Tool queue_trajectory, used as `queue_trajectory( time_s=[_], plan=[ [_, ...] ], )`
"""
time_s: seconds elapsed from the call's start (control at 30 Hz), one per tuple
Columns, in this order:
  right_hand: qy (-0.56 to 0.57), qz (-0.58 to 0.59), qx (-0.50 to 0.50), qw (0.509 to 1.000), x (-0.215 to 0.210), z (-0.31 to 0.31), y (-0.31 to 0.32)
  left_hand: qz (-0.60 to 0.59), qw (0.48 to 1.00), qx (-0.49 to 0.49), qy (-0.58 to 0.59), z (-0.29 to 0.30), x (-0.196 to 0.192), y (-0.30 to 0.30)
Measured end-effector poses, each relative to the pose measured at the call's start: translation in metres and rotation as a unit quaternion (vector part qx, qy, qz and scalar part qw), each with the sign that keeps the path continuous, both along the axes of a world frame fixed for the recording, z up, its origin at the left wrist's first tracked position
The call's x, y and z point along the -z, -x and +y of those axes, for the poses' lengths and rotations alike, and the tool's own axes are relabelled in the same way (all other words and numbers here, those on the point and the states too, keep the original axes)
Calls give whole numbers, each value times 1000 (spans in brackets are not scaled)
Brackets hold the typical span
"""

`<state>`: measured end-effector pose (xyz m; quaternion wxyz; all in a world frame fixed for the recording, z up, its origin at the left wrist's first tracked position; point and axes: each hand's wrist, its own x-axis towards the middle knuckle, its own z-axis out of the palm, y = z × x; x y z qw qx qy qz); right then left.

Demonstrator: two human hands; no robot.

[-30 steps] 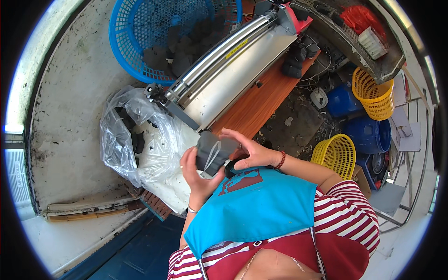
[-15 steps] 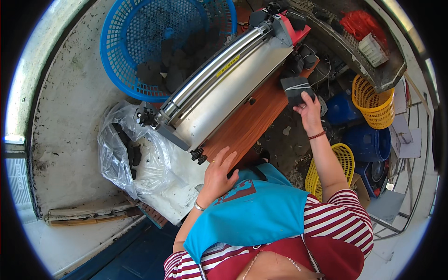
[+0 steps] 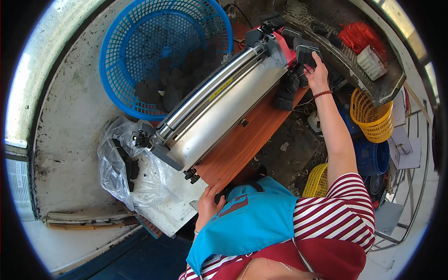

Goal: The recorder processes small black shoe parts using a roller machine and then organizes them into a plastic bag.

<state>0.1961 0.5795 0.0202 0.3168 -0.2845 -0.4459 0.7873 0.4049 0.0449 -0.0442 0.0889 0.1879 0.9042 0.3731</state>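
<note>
My right hand (image 3: 318,73) grips a banded stack of black pads (image 3: 305,49) beyond the red right end of a metal roller machine (image 3: 228,109). Other dark bundles (image 3: 285,91) sit just below that stack, at the far end of the brown wooden board (image 3: 242,144) under the machine. My left hand (image 3: 210,203) is at the near corner of the board, its fingers somewhat bent and apart, with nothing seen in them. Whether its fingertips touch the board I cannot tell.
Behind the machine stands a blue plastic basket (image 3: 109,70) with dark pieces in it. A clear plastic bag (image 3: 112,163) with black pieces lies left. To the right are a worn trough (image 3: 392,77), yellow baskets (image 3: 373,116) and a blue drum (image 3: 377,156).
My right hand has carried the banded stack away from me, up to the machine's red end. My left hand has drawn back slightly toward me and to the left.
</note>
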Motion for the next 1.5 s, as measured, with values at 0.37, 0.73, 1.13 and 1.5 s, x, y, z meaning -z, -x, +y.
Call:
queue_trajectory(
  time_s=[0.37,0.73,1.13,1.5],
  plan=[
    [-60,-12,32,998,-42,18,122,-20,999,-17,18,24,-2,7],
    [-221,-173,47,959,-22,18,152,-78,994,-63,44,11,12,-13],
    [-364,-212,-30,906,0,33,135,243,892,-380,3,-114,-30,18],
    [-390,-22,-45,919,-38,-67,101,180,750,-622,136,-256,38,84]
  ],
)
